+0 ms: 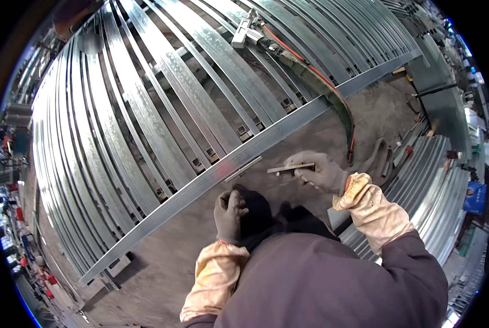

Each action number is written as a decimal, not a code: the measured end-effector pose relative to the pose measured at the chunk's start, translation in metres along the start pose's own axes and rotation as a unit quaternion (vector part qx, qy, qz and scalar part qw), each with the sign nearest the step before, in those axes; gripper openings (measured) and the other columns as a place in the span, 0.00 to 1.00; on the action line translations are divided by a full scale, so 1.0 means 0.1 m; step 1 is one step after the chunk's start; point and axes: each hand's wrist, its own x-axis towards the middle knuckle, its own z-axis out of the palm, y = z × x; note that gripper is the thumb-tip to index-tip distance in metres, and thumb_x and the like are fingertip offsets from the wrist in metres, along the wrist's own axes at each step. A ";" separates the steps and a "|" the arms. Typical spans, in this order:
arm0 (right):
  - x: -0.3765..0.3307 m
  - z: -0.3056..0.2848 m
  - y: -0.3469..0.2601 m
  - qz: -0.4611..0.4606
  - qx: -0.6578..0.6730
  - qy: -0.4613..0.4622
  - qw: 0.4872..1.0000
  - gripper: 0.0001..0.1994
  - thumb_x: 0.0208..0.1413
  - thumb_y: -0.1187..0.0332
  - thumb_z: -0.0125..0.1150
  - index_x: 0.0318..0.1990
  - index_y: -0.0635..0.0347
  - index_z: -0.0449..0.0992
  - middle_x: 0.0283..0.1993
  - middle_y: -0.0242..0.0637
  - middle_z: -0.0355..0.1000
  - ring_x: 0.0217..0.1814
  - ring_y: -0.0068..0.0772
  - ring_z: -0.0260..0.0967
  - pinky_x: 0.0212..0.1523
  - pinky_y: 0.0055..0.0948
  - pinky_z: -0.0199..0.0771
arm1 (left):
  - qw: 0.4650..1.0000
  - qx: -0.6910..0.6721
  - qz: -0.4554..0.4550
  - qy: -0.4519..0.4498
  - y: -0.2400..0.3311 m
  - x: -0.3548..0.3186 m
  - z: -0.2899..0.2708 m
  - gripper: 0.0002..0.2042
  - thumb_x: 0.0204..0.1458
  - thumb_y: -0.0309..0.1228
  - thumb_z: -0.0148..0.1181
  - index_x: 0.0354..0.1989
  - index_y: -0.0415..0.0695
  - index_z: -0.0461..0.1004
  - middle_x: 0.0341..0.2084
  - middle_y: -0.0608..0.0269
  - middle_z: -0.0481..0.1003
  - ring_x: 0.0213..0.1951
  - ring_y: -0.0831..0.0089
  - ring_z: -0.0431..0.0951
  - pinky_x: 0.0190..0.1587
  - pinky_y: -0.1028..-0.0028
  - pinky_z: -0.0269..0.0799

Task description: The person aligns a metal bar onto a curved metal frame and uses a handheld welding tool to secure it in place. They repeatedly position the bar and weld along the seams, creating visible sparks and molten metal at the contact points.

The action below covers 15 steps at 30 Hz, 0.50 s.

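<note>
My right hand [318,170], in a grey glove, pinches a short flat metal bar [291,168] that points left. My left hand [229,216], gloved the same way, is curled with its fingers bent in beside my dark knee [255,210]; nothing shows in it. Between the hands and the steel frame, a thin metal strip [243,169] lies by the frame's near rail [200,183]. Tan protective sleeves cover both my forearms.
Long galvanized bars [168,65] run away from the near rail. On them rests a pale hand tool [245,31], its sleeved hose [326,87] with a red line draping over the rail. Stacked metal profiles [427,186] lie at right, near a blue package [474,198].
</note>
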 end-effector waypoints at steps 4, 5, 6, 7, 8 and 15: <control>0.33 -0.07 -0.42 0.022 -0.109 0.042 0.993 0.11 0.65 0.76 0.57 0.53 0.65 0.79 0.40 0.31 0.78 0.36 0.14 0.72 0.33 0.19 0.72 | 0.988 -0.074 -0.121 0.059 0.22 0.39 0.30 0.20 0.65 0.48 0.60 0.51 0.42 0.74 0.40 0.60 0.77 0.38 0.69 0.80 0.35 0.68 0.82; 0.42 -0.11 -0.34 -0.052 -0.158 0.042 0.985 0.11 0.64 0.76 0.59 0.52 0.64 0.79 0.41 0.35 0.79 0.38 0.21 0.76 0.39 0.25 0.76 | 0.985 -0.074 -0.143 0.068 0.30 0.43 0.39 0.20 0.65 0.48 0.60 0.51 0.42 0.74 0.42 0.60 0.77 0.40 0.68 0.80 0.36 0.66 0.83; 0.52 -0.15 -0.33 -0.073 -0.199 0.015 0.977 0.12 0.63 0.75 0.60 0.52 0.63 0.79 0.42 0.37 0.79 0.41 0.26 0.77 0.41 0.27 0.77 | 0.982 -0.068 -0.167 0.065 0.34 0.46 0.41 0.21 0.64 0.49 0.61 0.51 0.42 0.74 0.43 0.60 0.77 0.41 0.67 0.81 0.36 0.65 0.83; 0.64 -0.20 -0.33 -0.094 -0.239 -0.014 0.966 0.12 0.62 0.74 0.61 0.52 0.62 0.80 0.44 0.38 0.79 0.43 0.31 0.78 0.44 0.30 0.77 | 0.978 -0.064 -0.190 0.063 0.38 0.48 0.43 0.21 0.64 0.49 0.62 0.50 0.42 0.74 0.44 0.60 0.78 0.42 0.66 0.81 0.36 0.65 0.83; 0.73 -0.24 -0.33 -0.116 -0.278 -0.046 0.952 0.12 0.61 0.72 0.62 0.52 0.60 0.80 0.45 0.39 0.80 0.46 0.36 0.79 0.46 0.32 0.78 | 0.973 -0.061 -0.212 0.060 0.38 0.51 0.45 0.21 0.63 0.49 0.63 0.50 0.42 0.74 0.45 0.60 0.78 0.43 0.66 0.81 0.36 0.64 0.83; 1.21 -0.33 -0.28 -0.165 -0.365 -0.193 0.896 0.11 0.60 0.70 0.66 0.50 0.56 0.80 0.47 0.39 0.80 0.45 0.45 0.80 0.47 0.38 0.79 | 0.989 -0.112 -0.054 0.083 -0.11 0.67 0.37 0.17 0.62 0.42 0.67 0.45 0.39 0.76 0.38 0.62 0.79 0.36 0.73 0.81 0.32 0.72 0.79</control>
